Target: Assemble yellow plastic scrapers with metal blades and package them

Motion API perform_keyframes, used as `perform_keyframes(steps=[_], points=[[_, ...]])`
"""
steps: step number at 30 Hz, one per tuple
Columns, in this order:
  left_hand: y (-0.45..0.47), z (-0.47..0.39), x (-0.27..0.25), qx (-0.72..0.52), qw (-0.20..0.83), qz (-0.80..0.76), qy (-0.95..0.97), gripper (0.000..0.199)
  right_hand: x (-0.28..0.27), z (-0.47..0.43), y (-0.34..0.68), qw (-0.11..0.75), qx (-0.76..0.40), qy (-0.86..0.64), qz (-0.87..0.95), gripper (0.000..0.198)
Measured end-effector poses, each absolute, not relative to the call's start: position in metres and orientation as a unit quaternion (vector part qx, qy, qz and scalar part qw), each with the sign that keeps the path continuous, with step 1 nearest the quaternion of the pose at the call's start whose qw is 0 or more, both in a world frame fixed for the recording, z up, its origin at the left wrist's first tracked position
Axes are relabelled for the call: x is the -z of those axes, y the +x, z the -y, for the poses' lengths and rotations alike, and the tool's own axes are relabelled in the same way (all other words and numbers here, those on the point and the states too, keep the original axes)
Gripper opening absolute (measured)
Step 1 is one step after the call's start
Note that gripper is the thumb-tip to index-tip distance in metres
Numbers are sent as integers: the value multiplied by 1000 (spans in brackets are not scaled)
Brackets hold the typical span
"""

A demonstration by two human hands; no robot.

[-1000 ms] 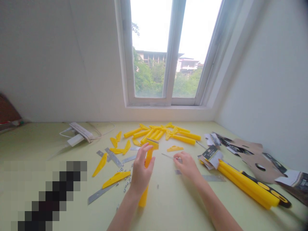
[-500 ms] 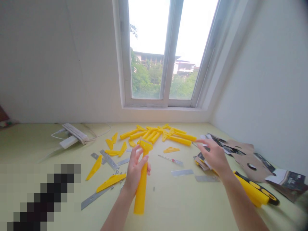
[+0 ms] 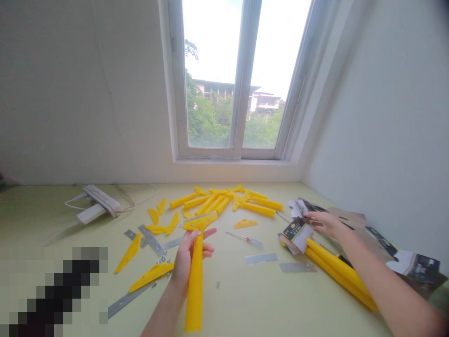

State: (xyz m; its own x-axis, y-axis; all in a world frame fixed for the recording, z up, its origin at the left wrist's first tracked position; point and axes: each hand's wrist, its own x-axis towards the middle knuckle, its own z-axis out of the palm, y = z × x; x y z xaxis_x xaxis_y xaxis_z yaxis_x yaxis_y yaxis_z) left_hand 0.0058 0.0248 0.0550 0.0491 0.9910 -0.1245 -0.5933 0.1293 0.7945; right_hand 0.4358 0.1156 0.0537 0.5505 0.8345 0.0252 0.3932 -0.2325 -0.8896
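Observation:
My left hand is closed around the handle of a yellow scraper, its wide head upward with a metal blade along the top edge. My right hand reaches over the packaging at the right, fingers stretched out and apart. Its fingertips are at a black-and-white card sleeve; whether they touch it I cannot tell. The sleeve covers the head end of yellow handles lying under my right forearm. A screwdriver and clear-looking blades lie between my hands.
Several yellow scraper handles are heaped at the back. Yellow head covers, metal blades and small screws lie at the left. A power strip stands back left. Flattened cardboard packaging spreads along the right wall.
My right hand has moved right and away from the handle heap, onto the packaging. My left hand has turned the scraper so its head shows broadside, and shifted slightly left and down.

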Motion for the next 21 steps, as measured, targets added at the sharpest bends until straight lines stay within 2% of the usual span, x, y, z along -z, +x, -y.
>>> perform_keyframes(steps=[6,8,9,10,11,12,15,18,21], points=[[7,-29,-44,-634,640,-354,252,16,-73,-120,422,610,-111,-724,304,6],[8,-31,-44,-652,637,-351,215,14,-86,-107,404,657,-83,-680,313,13],[8,-32,-44,-660,637,-350,191,12,-92,-97,392,684,-83,-646,330,16],[8,-33,-44,-668,639,-345,165,12,-98,-85,378,724,-129,-562,379,20],[7,-34,-45,-674,642,-336,141,13,-104,-72,363,724,-202,-496,435,24],[7,-36,-45,-682,644,-325,122,14,-109,-58,349,678,-287,-455,501,24],[4,-38,-46,-717,621,-299,104,16,-120,-20,308,420,-484,-370,673,20],[2,-38,-47,-749,587,-285,115,16,-126,-3,273,303,-548,-320,711,20],[1,-36,-50,-755,584,-271,127,21,-122,-8,242,245,-516,-320,756,16]])
